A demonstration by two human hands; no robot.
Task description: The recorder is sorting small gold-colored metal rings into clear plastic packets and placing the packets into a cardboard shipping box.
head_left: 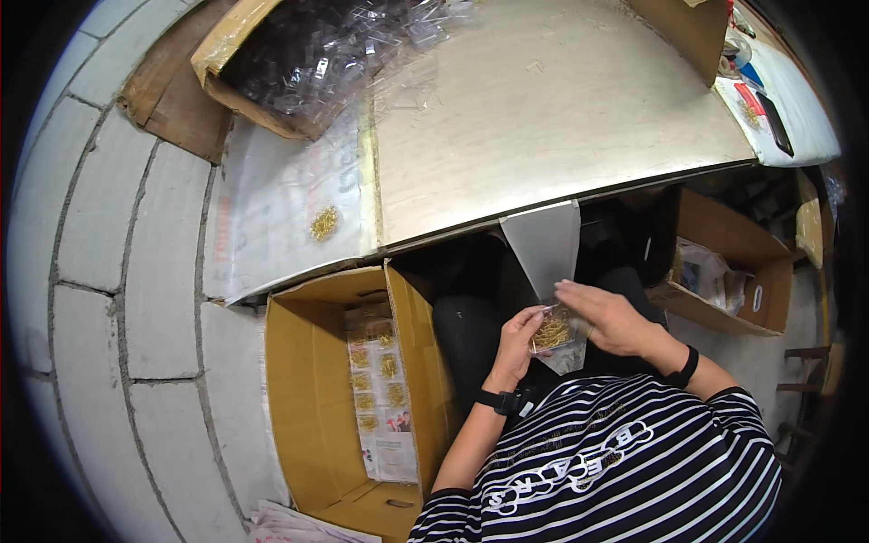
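Note:
Close to my body, my left hand (516, 344) grips a small clear plastic box (552, 333) filled with thin gold-coloured metal pieces. The fingertips pinch its left upper edge. My right hand (615, 319) is on the box's other side, its fingers stretched out flat and slightly blurred, with nothing seen in them. Whether it touches the box I cannot tell. Just beyond both hands, a pale sloping chute (545, 240) comes down from the table edge toward the box.
An open carton (312, 407) at left holds rows of filled clear boxes (389, 366). Loose gold pieces (323, 223) lie on the table's (543, 109) left sheet. Another carton (213, 72) spills clear boxes (335, 54). A phone (775, 125) lies far right, above another carton (769, 262).

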